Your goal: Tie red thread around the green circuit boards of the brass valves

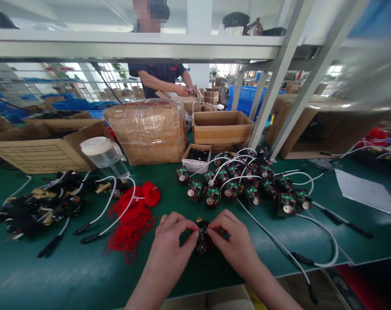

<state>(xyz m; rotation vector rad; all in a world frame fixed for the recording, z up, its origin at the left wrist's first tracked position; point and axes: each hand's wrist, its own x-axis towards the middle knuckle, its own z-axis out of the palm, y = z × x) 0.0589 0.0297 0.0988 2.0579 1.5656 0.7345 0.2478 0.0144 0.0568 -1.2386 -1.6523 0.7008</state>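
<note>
My left hand [175, 242] and my right hand [233, 237] meet over a small black device with a circuit board and a round metal disc [201, 246], near the bench's front edge. Thumb and forefinger of each hand pinch at its upper sides; a brass-coloured piece [199, 219] shows at its far end. Fine parts between the fingertips are too small to make out. Just left of my left hand lies a tangled bundle of red cord [130, 228]. Beyond my right hand sit several similar devices with green circuit boards [230, 188] and white cables.
Black and brass assemblies [43, 202] are heaped at the left. A clear jar [105, 158], a plastic-wrapped carton [146, 133] and a small box of black parts [197, 158] stand behind. White paper [369, 191] lies right. Past the metal frame, a person [163, 82] handles something.
</note>
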